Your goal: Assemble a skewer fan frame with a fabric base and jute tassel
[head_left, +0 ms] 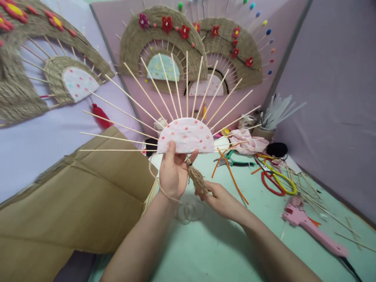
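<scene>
My left hand (pixel 172 174) grips the straight lower edge of a half-round fan piece (pixel 188 135), its thumb on the front. Pink cloth with small red prints covers the piece, and thin wooden sticks fan out from its curved rim. Just below it hangs a jute tassel (pixel 197 178) with a dark band near its top. The fingers of my right hand (pixel 216 196) close round the tassel's lower strands. A loose length of jute cord (pixel 169 196) loops past my left wrist to a small coil (pixel 186 213) over the table.
Right of my hands lie green-handled pruners (pixel 241 162), red and yellow scissors (pixel 277 180), orange strips (pixel 235 182), loose sticks and a pink glue gun (pixel 314 231). Folded cardboard (pixel 96 196) leans at left. Finished jute fans (pixel 164 23) hang on the walls behind.
</scene>
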Demonstrator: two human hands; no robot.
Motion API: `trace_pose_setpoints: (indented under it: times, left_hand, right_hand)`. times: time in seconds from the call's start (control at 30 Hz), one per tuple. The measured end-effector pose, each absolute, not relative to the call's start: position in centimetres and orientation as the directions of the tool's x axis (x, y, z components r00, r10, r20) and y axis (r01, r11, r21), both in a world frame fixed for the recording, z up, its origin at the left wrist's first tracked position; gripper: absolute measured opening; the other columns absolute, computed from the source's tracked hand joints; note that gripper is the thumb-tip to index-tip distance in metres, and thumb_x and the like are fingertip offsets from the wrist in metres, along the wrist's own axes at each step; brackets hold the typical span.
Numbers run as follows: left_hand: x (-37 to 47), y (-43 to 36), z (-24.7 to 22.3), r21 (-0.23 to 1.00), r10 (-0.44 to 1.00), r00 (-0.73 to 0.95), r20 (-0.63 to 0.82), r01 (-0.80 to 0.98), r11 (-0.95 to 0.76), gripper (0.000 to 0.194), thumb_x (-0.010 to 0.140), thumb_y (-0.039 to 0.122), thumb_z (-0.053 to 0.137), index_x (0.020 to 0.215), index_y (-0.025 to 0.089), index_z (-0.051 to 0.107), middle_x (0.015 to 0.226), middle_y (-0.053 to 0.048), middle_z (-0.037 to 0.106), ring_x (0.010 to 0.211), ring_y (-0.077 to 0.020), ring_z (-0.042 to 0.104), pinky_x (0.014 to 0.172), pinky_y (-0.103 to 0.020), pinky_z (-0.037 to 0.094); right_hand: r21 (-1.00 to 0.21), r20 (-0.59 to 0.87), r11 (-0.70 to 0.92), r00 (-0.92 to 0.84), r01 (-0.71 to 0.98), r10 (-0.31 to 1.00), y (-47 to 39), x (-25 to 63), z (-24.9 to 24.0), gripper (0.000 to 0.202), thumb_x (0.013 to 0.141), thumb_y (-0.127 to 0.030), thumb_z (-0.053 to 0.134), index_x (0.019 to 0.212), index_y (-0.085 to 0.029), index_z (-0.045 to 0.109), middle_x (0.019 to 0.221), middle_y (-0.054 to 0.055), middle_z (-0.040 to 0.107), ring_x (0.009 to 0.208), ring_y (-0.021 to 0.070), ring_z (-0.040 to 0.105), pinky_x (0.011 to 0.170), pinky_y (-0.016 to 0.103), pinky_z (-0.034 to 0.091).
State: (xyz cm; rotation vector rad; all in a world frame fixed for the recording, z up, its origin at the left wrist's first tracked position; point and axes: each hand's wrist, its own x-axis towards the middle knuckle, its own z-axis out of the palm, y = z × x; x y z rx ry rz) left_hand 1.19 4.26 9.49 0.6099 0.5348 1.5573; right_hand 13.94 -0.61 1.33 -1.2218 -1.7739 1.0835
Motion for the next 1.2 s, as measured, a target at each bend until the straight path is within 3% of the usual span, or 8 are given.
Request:
trace_pose_setpoints:
  times: [0.37, 0.5, 0.6, 0.73, 0.8, 0.87, 1.0, 1.2]
  left_hand:
    - [0.1, 5.1, 9.9, 0.653, 0.966, -0.163, 0.199, -0.713, -0.255, 0.022, 0.079, 0.032, 0.075, 0.098, 0.023, 0.070, 0.113, -0.005, 0.072, 0.113, -0.0237, 0.065, 0.089, -0.035, 0.059]
    - [0.7, 4.7, 9.9, 0.655, 0.929, -0.241, 0.282, -0.659, -0.369, 0.029, 0.074, 0.029, 0.080, 0.102, 0.028, 0.071, 0.110, 0.000, 0.073, 0.115, -0.0233, 0.065, 0.090, -0.035, 0.059]
    - [1.3, 4.4, 9.6, 0.674, 0.921, -0.250, 0.298, -0.629, -0.388, 0.031, 0.071, 0.032, 0.082, 0.101, 0.029, 0.072, 0.107, 0.001, 0.074, 0.114, -0.0241, 0.065, 0.088, -0.035, 0.060]
    - [1.4, 4.7, 9.0, 0.718, 0.923, -0.226, 0.311, -0.580, -0.385, 0.031, 0.071, 0.034, 0.082, 0.101, 0.028, 0.073, 0.108, 0.000, 0.073, 0.115, -0.0228, 0.064, 0.089, -0.035, 0.060]
    - [0.9, 5.1, 8.7, 0.765, 0.929, -0.228, 0.292, -0.527, -0.370, 0.032, 0.071, 0.035, 0.082, 0.101, 0.026, 0.074, 0.108, 0.000, 0.073, 0.112, -0.0227, 0.065, 0.088, -0.035, 0.061]
    - [0.2, 5.7, 8.7, 0.815, 0.938, -0.219, 0.270, -0.466, -0.344, 0.035, 0.070, 0.036, 0.082, 0.101, 0.023, 0.074, 0.104, -0.002, 0.074, 0.106, -0.0233, 0.068, 0.084, -0.035, 0.062]
    - [-1.5, 6.6, 9.0, 0.893, 0.945, -0.063, 0.321, -0.313, -0.324, 0.037, 0.069, 0.036, 0.082, 0.101, 0.018, 0.075, 0.099, -0.007, 0.075, 0.095, -0.0244, 0.070, 0.073, -0.032, 0.063]
    - [-3.4, 6.4, 9.5, 0.913, 0.910, 0.160, 0.383, 0.080, -0.399, 0.022, 0.072, 0.025, 0.078, 0.093, 0.019, 0.079, 0.086, -0.005, 0.076, 0.077, -0.0204, 0.068, 0.065, -0.025, 0.055]
  right_hand:
    - [-0.824, -0.117, 0.050, -0.257, 0.564, 0.959, -2.6, 18.9, -1.1, 0.015, 0.081, -0.031, 0.060, 0.072, -0.020, 0.067, 0.061, -0.001, 0.062, 0.057, 0.0150, 0.053, 0.055, 0.026, 0.040]
    - [-0.873, 0.053, 0.074, -0.057, 0.483, 0.997, -3.1, 17.5, 0.4, 0.036, 0.080, -0.043, 0.067, 0.107, -0.020, 0.061, 0.109, 0.009, 0.067, 0.103, 0.0253, 0.061, 0.092, 0.039, 0.045]
    - [-0.981, 0.085, 0.118, -0.204, 0.157, 0.975, -4.1, 14.2, 1.4, 0.077, 0.069, -0.041, 0.079, 0.136, -0.024, 0.046, 0.145, 0.012, 0.049, 0.135, 0.0258, 0.043, 0.111, 0.040, 0.031]
    - [-0.935, -0.102, -0.308, -0.699, -0.176, 0.708, -6.0, 10.8, 1.9, 0.085, 0.067, -0.043, 0.080, 0.140, -0.023, 0.041, 0.106, 0.007, 0.070, 0.087, 0.0171, 0.067, 0.078, 0.030, 0.050]
    - [-0.905, -0.178, -0.407, -0.759, -0.124, 0.626, -6.8, 11.0, 2.5, 0.062, 0.069, -0.046, 0.078, 0.122, -0.021, 0.058, 0.069, -0.005, 0.063, 0.054, 0.0085, 0.053, 0.055, 0.021, 0.041]
    - [-0.939, -0.176, -0.325, -0.660, -0.109, 0.730, -7.3, 12.4, 3.5, 0.036, 0.077, -0.049, 0.073, 0.095, -0.018, 0.069, 0.054, -0.008, 0.048, 0.048, 0.0061, 0.040, 0.049, 0.020, 0.030]
    - [-0.974, 0.012, -0.037, -0.213, -0.225, 0.977, -7.2, 16.7, 5.6, 0.039, 0.087, -0.057, 0.061, 0.079, -0.019, 0.068, 0.054, -0.005, 0.043, 0.052, 0.0096, 0.036, 0.052, 0.025, 0.028]
    - [-0.912, 0.098, 0.164, 0.189, -0.375, 0.977, -4.9, 20.4, 6.9, 0.032, 0.080, -0.055, 0.069, 0.074, -0.024, 0.064, 0.046, -0.009, 0.030, 0.046, 0.0094, 0.024, 0.052, 0.028, 0.035]
